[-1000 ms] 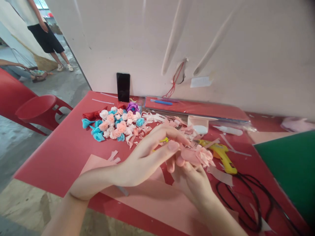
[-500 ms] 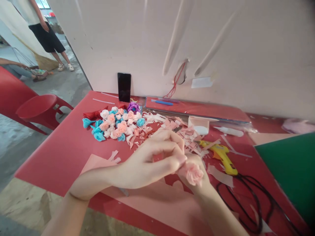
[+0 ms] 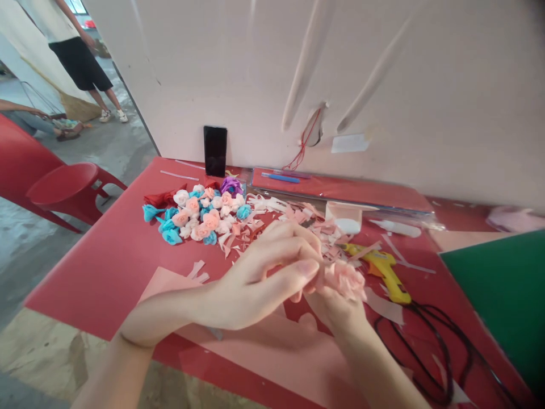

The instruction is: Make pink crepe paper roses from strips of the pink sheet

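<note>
Both my hands meet over the middle of the red table (image 3: 97,267). My left hand (image 3: 259,278) has its fingers curled and pinches the base of a pink paper rose (image 3: 347,279). My right hand (image 3: 334,309) lies under and behind the rose, fingers closed on it; most of its fingers are hidden by the left hand. The rose's bloom points to the right. Beneath my hands lies a pink paper sheet (image 3: 264,352).
A pile of finished small roses (image 3: 200,216) in pink, white and blue lies at the left. Paper scraps (image 3: 315,224), a yellow glue gun (image 3: 383,270) with black cord (image 3: 430,341), a black phone (image 3: 214,150), green sheet (image 3: 506,289), red stool (image 3: 63,190). A person (image 3: 72,51) stands far left.
The rose has turned in my hands: half a second ago it faced down towards me, now it sits higher and points right. My left fingers stay curled on its base.
</note>
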The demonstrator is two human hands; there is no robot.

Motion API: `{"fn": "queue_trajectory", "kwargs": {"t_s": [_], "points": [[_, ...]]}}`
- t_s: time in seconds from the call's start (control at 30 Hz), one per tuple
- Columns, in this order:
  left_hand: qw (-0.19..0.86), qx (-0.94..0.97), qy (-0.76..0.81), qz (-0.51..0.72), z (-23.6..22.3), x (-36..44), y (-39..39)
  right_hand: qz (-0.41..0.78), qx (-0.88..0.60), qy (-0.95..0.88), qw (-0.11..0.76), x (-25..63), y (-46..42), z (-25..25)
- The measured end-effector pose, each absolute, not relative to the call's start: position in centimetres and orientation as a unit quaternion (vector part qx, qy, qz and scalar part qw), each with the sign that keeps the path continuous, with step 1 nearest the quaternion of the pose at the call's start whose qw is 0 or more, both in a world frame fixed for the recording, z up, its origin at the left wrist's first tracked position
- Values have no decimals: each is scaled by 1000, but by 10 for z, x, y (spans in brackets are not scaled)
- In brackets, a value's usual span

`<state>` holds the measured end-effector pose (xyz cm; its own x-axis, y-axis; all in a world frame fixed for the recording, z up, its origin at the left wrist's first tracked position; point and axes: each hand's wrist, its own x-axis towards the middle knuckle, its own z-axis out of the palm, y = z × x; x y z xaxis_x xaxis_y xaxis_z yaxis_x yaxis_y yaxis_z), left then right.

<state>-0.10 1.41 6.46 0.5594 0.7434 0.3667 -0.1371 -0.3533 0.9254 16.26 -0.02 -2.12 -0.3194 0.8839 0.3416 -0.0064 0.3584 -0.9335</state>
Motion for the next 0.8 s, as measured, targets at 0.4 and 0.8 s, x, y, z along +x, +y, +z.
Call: {"fn": "queue_trajectory", "kwargs": {"t_s": [0.4, 0.8], "points": [[466, 717, 244, 457, 57, 0, 14, 472, -321, -604, 557, 157, -4, -19], [432, 733, 246, 465, 59, 0, 15, 366, -372, -632, 573, 151, -7, 3]]}}
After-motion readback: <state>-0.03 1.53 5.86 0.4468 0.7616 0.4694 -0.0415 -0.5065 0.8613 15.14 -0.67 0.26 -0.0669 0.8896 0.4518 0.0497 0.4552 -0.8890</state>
